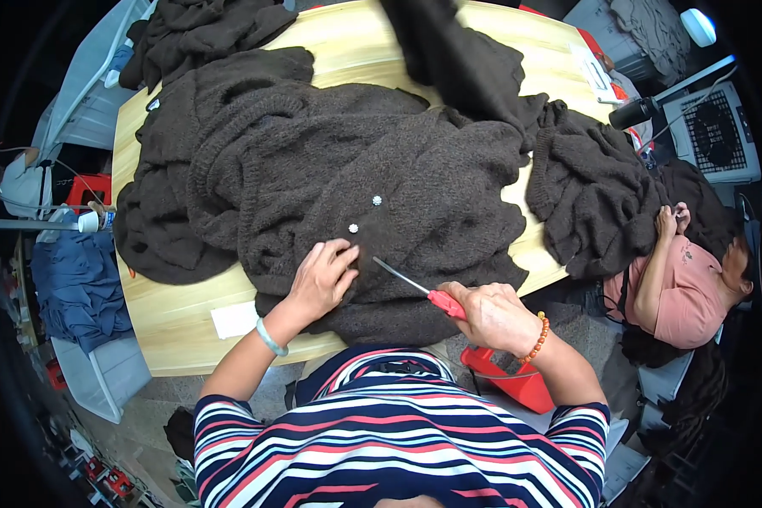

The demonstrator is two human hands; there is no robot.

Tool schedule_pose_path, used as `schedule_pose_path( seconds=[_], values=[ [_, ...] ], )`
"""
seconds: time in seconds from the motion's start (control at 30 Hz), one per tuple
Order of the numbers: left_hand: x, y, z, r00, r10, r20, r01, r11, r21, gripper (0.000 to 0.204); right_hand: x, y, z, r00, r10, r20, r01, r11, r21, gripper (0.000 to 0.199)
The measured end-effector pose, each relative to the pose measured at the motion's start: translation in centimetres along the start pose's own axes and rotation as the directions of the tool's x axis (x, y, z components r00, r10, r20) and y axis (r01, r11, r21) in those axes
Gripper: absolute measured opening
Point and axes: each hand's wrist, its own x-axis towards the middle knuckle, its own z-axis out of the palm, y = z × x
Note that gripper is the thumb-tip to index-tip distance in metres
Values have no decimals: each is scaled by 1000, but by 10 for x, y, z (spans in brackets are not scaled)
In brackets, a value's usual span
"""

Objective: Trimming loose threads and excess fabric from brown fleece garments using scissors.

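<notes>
A striped short-sleeved shirt (398,432) is seen nearest, worn by the person at the table's edge. Beyond it, the red handle of a tool (415,284) is wrapped by the closed fingers of the right hand (491,317), whose wrist is circled by a string of orange-brown beads (537,339). The tool's slim, straight metal shaft is angled forward and leftward, its tip brought down at the dark brown knitted garment (449,203). By the left hand (320,275), its wrist ringed by a smooth pale green bangle (271,339), the knit is touched with bent, slightly parted fingers; whether any fabric is pinched cannot be told.

The garment is spread directly under both hands and heaped beyond them in soft, thick folds. A fuzzy, coarse surface is shown, with ribbed bands and a wavy right edge. Just beyond the left fingertips, a small, round, pale button (353,229) is set on the wool; a second button (377,201) is placed a little farther off. Beneath, the pale wood-grained table (173,339) is partly covered. At its far side, dark cloth (432,42) is blurred.
</notes>
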Motion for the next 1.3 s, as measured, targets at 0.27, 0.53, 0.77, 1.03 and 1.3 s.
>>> schedule_pose_path(
  seconds=[0.27, 0.53, 0.77, 1.03, 1.3],
  values=[
    [-1, -11, 15, 981, -93, -170, 66, 986, -155, 18, 5, -16, 8, 998, -53, 32, 55, 997, -50, 29],
    [-37, -17, 6, 966, -236, -109, 215, 961, -174, 16, 6, -20, 6, 994, 36, 107, -37, 999, 8, 41],
    [33, -22, 12, 963, -116, -244, 103, 992, -66, 29, 9, -19, 9, 996, 14, -89, -11, 999, 37, 40],
    [22, -48, 4, 975, -221, -15, 203, 920, -335, 23, 8, -25, 8, 1000, -23, 13, 23, 1000, 0, 32],
    [-63, -32, -33, 992, -100, -76, 115, 965, 235, 46, 8, -12, 20, 1000, -29, 1, 29, 994, 107, 42]
  ],
)
